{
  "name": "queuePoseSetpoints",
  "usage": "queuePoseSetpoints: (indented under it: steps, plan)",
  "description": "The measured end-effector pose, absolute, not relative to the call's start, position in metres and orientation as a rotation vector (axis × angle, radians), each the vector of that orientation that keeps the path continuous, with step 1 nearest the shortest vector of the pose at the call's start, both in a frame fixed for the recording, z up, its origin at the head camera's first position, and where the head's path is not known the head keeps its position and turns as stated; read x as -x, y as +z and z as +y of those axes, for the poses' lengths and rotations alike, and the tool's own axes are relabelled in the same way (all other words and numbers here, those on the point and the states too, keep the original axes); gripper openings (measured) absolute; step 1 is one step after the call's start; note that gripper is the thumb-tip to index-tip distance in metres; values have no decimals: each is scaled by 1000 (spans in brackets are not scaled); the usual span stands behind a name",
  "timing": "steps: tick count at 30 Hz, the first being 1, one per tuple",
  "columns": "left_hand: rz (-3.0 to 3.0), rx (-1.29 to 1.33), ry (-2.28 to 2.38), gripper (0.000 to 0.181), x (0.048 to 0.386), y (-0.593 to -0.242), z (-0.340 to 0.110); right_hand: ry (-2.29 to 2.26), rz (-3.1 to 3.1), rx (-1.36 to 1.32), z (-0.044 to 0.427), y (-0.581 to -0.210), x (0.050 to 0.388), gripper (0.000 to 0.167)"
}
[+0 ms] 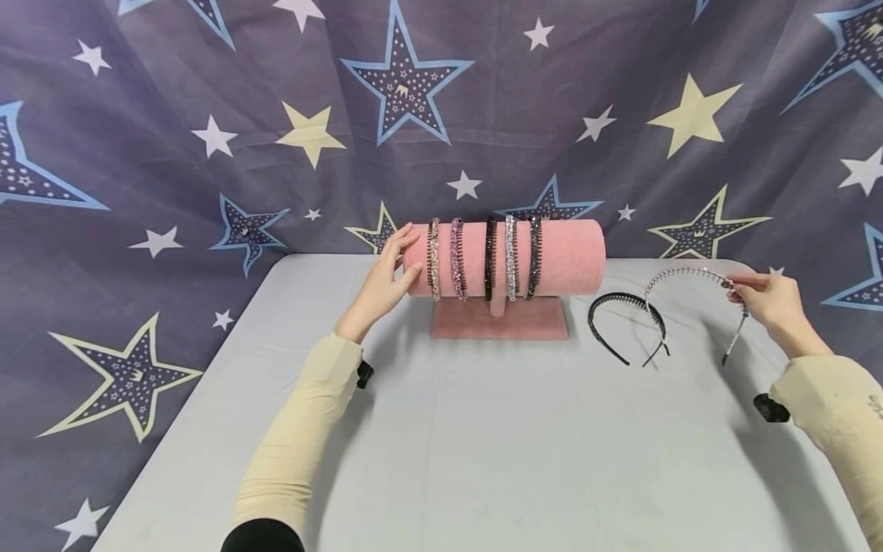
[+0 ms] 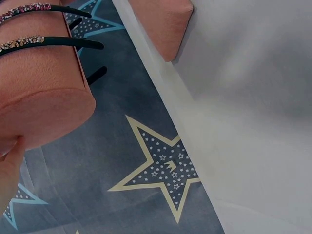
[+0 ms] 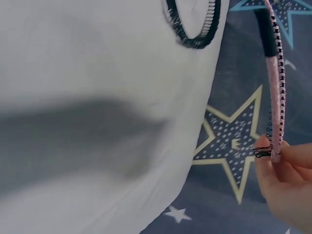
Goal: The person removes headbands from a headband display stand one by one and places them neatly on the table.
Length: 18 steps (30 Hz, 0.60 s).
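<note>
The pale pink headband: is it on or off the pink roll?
Off: the right hand holds the pale pink headband away from the pink roll.

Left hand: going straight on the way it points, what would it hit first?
The pink roll, whose left end the left hand touches now. Just past that, the gold-toned sparkly headband looks next, though depth is hard to judge.
</note>
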<state>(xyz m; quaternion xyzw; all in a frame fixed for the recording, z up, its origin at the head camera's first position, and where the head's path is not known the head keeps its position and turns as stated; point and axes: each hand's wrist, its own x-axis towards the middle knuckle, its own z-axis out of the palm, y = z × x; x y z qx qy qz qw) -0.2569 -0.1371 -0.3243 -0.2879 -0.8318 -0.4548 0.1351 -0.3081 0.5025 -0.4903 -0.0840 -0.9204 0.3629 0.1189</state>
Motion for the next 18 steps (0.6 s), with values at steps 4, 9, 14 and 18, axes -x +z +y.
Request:
queuePoseSetpoints:
  steps: [4, 9, 14, 18]
  plan:
    - [-2406, 832, -1323, 42, 256, -324, -137, 1025, -2698, 268, 514, -503, 309, 35]
    - [-2408, 832, -1322, 42, 256, -325, -137, 1024, -2690, 272, 516, -506, 303, 33]
    - [-2403, 836, -1322, 42, 256, -325, -137, 1054, -2706, 309, 518, -507, 295, 33]
    - [-2399, 838, -1321, 42, 256, -325, -137, 1104, -2715, 354, 520, -509, 290, 33]
